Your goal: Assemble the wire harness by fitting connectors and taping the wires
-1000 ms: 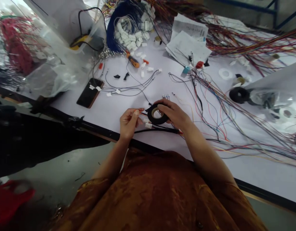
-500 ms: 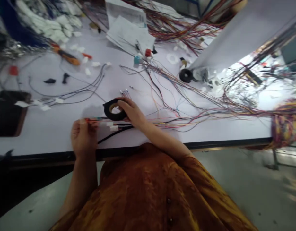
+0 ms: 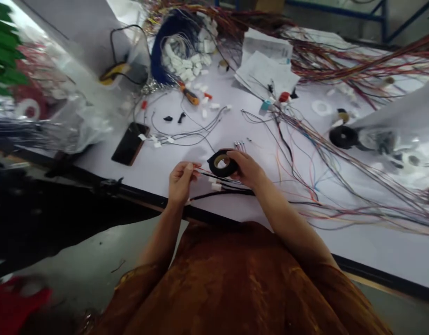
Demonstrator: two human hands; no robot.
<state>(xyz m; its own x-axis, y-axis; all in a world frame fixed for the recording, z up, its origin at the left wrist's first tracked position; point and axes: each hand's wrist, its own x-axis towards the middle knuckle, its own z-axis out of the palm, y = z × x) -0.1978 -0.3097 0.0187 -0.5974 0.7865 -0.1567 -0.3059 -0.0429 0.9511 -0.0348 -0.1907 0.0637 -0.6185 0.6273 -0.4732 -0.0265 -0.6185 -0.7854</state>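
Left hand (image 3: 179, 183) pinches a red wire (image 3: 198, 166); right hand (image 3: 248, 170) grips a black tape roll (image 3: 219, 172). Print on far paper sheet (image 3: 266, 45) too small to read.

Reaches forward with both forearms bare, slanting the left forearm (image 3: 165, 230) slightly inward and the right forearm (image 3: 287, 216) more sharply. Pinches thumb (image 3: 188, 168) against bent fingers (image 3: 194, 176) with the left hand (image 3: 179, 184); grips with the right hand (image 3: 248, 170), pointing leftward.

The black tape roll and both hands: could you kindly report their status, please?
Left hand pinching thin red wire. Right hand holding black tape roll. White connector and black cable lying close to the roll.
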